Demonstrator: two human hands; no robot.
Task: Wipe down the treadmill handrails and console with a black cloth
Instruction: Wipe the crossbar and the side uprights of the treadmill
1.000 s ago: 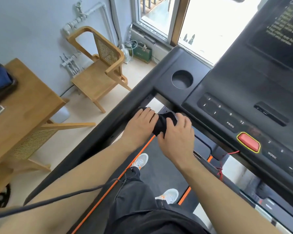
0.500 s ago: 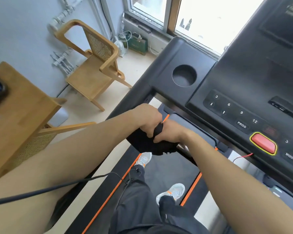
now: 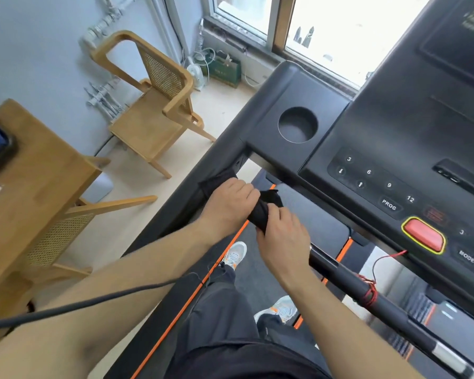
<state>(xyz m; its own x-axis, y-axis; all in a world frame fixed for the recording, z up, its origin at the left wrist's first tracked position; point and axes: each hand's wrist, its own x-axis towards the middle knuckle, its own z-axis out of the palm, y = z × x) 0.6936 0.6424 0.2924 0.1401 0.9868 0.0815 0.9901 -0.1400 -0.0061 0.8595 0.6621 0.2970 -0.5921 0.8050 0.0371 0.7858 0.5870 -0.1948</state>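
both grips are closed on the black cloth (image 3: 267, 207): the left hand (image 3: 229, 205) curls over it where it lies across the left handrail (image 3: 170, 222), and the right hand (image 3: 283, 243) pinches the bunched tail just beside it, off the rail on the belt side. half a second ago the cloth hung in a clump under the two hands, clear of the rail; now one end is wrapped onto the rail again, close under the corner where the rail meets the console (image 3: 394, 132). that reads as a regrip finished, with the cloth reset for a stroke on the top stretch of this rail. the front crossbar (image 3: 348, 283) runs past the right wrist, untouched by the cloth. farther on, the cup holder (image 3: 297, 124), the number keys and the red stop button (image 3: 423, 235) have no cloth on them, so the console probably remains to be wiped. beyond the rail a wooden chair (image 3: 153, 105) stands on the floor by the window.
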